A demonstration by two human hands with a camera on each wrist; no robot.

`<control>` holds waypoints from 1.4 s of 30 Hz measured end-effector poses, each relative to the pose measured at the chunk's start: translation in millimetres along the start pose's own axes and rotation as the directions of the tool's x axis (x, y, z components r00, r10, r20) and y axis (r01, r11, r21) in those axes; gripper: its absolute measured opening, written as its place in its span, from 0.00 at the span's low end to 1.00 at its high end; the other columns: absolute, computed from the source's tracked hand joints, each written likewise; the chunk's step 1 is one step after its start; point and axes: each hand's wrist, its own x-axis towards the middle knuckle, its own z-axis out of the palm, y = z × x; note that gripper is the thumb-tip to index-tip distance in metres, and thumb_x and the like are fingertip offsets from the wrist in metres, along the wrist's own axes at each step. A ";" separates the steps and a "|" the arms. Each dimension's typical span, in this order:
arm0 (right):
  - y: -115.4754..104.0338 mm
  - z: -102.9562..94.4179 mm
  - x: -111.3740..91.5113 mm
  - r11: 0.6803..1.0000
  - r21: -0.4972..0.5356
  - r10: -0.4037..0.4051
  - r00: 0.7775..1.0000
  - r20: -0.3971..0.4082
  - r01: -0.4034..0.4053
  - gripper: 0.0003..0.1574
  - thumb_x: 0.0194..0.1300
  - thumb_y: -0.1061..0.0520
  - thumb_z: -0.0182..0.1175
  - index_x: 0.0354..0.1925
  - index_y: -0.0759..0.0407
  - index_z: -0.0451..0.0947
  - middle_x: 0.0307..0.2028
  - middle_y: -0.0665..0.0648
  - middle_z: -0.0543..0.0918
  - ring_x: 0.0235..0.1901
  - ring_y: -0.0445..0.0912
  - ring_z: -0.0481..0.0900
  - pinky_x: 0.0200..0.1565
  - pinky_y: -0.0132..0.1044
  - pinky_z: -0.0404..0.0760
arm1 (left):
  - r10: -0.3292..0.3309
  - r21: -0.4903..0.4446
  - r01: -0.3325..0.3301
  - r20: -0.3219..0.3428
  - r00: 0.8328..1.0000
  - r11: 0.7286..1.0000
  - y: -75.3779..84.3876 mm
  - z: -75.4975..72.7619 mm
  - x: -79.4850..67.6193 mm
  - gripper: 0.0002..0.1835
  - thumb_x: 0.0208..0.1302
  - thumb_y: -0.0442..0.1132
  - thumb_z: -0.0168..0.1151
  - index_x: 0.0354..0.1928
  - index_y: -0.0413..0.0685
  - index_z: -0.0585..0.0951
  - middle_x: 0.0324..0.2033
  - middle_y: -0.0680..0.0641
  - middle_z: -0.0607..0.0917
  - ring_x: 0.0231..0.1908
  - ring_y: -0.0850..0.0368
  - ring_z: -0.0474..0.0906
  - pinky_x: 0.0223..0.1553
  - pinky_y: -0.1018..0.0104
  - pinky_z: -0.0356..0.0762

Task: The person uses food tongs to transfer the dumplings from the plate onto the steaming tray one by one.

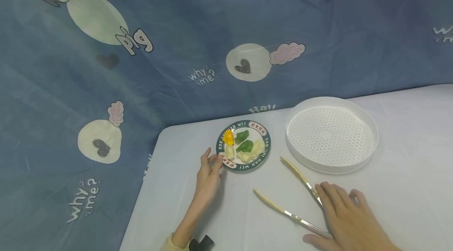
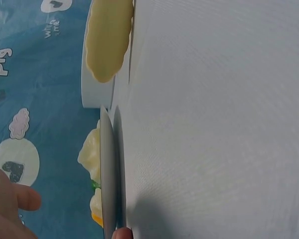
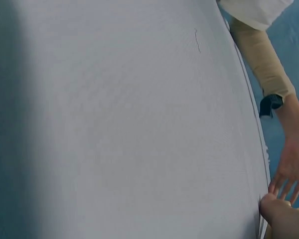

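Observation:
A small round plate (image 1: 243, 167) with a dark green lettered rim holds yellow, green (image 1: 242, 136) and cream dumpling-shaped pieces. My left hand (image 1: 208, 178) is at the plate's near left edge, a fingertip touching the rim. In the left wrist view, one fingertip (image 2: 122, 233) shows beside the plate's underside, while another finger stands apart above the plate. My right hand (image 1: 348, 217) holds metal tongs (image 1: 304, 222) with pale yellow tips, thumb on one arm and fingers by the other. The tongs' arms are spread, with nothing between the tips.
A white round tray (image 1: 368, 156) with a perforated bottom stands right of the plate, beyond the tongs. White cloth covers the table (image 1: 170, 164). A blue patterned curtain (image 1: 184, 39) hangs along the back and left edges.

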 end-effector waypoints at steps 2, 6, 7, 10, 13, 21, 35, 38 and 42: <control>-1.2 1.3 0.7 1.000 0.005 0.002 1.000 -0.016 -0.002 0.77 0.53 0.04 0.52 0.70 0.67 0.72 0.65 0.64 0.80 0.63 0.57 0.77 0.53 0.61 0.77 | -0.003 -0.001 0.003 -0.003 1.000 1.000 0.2 0.4 0.2 0.39 0.86 0.55 0.46 0.85 0.40 0.51 0.78 0.30 0.68 0.67 0.33 0.80 0.61 0.43 0.89; -3.2 2.5 2.7 1.000 0.008 0.005 0.999 -0.047 -0.005 0.74 0.56 0.06 0.53 0.68 0.68 0.73 0.63 0.65 0.80 0.63 0.57 0.77 0.51 0.59 0.76 | 0.001 0.000 -0.001 0.000 1.000 1.000 0.6 0.4 -0.2 0.39 0.86 0.55 0.46 0.85 0.40 0.52 0.79 0.29 0.67 0.69 0.32 0.79 0.61 0.43 0.89; -3.8 2.4 3.0 1.000 0.005 0.008 0.999 -0.049 -0.008 0.72 0.57 0.07 0.53 0.67 0.68 0.73 0.63 0.65 0.80 0.62 0.57 0.78 0.51 0.59 0.77 | -0.002 0.001 0.002 0.002 1.000 1.000 0.6 0.5 -0.4 0.39 0.86 0.55 0.46 0.85 0.40 0.52 0.79 0.29 0.67 0.68 0.32 0.79 0.61 0.43 0.89; -5.2 0.8 3.4 1.000 -0.005 0.026 0.999 -0.048 -0.026 0.67 0.59 0.09 0.55 0.64 0.66 0.75 0.60 0.63 0.81 0.61 0.55 0.78 0.51 0.58 0.77 | -0.001 0.001 0.001 0.005 1.000 1.000 0.9 0.3 -0.5 0.38 0.86 0.55 0.46 0.85 0.40 0.52 0.79 0.29 0.67 0.67 0.33 0.80 0.61 0.44 0.89; -5.6 -1.4 3.5 0.999 -0.014 0.042 0.998 -0.044 -0.042 0.65 0.60 0.11 0.56 0.62 0.66 0.76 0.57 0.62 0.82 0.58 0.54 0.79 0.49 0.57 0.79 | -0.001 0.005 0.001 0.005 1.000 1.000 1.6 0.3 -0.4 0.38 0.86 0.55 0.47 0.85 0.41 0.53 0.78 0.30 0.68 0.66 0.33 0.81 0.61 0.44 0.89; -0.7 -6.8 5.4 0.999 -0.048 0.012 0.995 -0.094 -0.017 0.57 0.57 0.16 0.61 0.57 0.65 0.78 0.42 0.57 0.83 0.44 0.50 0.78 0.37 0.48 0.78 | -0.002 0.007 0.002 0.008 1.000 1.000 1.6 0.1 -0.3 0.37 0.86 0.55 0.46 0.84 0.41 0.55 0.78 0.29 0.68 0.68 0.31 0.79 0.62 0.43 0.89; 1.3 -11.8 8.5 0.997 -0.059 0.045 0.996 -0.075 -0.049 0.61 0.53 0.06 0.56 0.49 0.59 0.77 0.26 0.47 0.68 0.28 0.41 0.64 0.29 0.35 0.63 | 0.004 0.008 -0.004 0.003 1.000 1.000 -1.4 1.2 0.0 0.37 0.85 0.56 0.47 0.83 0.40 0.57 0.77 0.30 0.69 0.70 0.31 0.78 0.60 0.45 0.90; -0.1 -13.8 9.2 0.997 -0.052 0.057 0.997 -0.054 -0.060 0.59 0.54 0.08 0.58 0.50 0.59 0.77 0.27 0.47 0.69 0.29 0.42 0.65 0.30 0.36 0.66 | 0.000 0.008 0.000 0.003 1.000 1.000 -1.3 1.4 -0.4 0.36 0.85 0.55 0.47 0.83 0.40 0.58 0.77 0.30 0.69 0.71 0.31 0.77 0.61 0.45 0.90; -3.0 -17.6 10.5 0.996 -0.036 0.084 0.996 -0.013 -0.085 0.61 0.58 0.11 0.59 0.59 0.62 0.78 0.31 0.49 0.77 0.32 0.43 0.70 0.34 0.42 0.75 | 0.007 0.011 -0.007 0.002 1.000 1.000 -0.2 0.8 -0.9 0.36 0.85 0.56 0.47 0.83 0.40 0.58 0.77 0.30 0.70 0.70 0.30 0.77 0.61 0.45 0.90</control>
